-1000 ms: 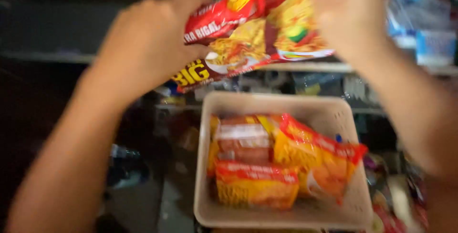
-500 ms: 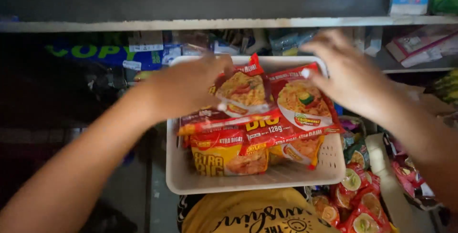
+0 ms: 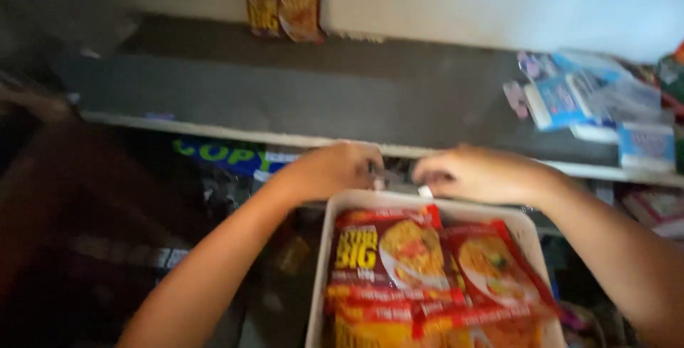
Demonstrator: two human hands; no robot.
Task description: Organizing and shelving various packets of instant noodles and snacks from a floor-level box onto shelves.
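Observation:
A white plastic basket (image 3: pixel 318 277) sits low in the middle, filled with red and yellow noodle packets (image 3: pixel 399 259) lying flat. My left hand (image 3: pixel 333 170) and my right hand (image 3: pixel 479 174) are side by side at the basket's far rim, fingers curled down over the edge. Neither hand has a packet in it. Another red noodle packet (image 3: pixel 285 2) stands upright at the back of the dark shelf (image 3: pixel 299 99) above the hands. The view is blurred.
Blue and white boxes (image 3: pixel 591 102) lie on the right end of the shelf. Below the shelf edge are more packaged goods, among them a blue pack (image 3: pixel 221 156). The left side is dark.
The packets that both hands held above the basket now lie in it. The hands have let go of them and moved to the far rim. The view has tilted up to the shelf.

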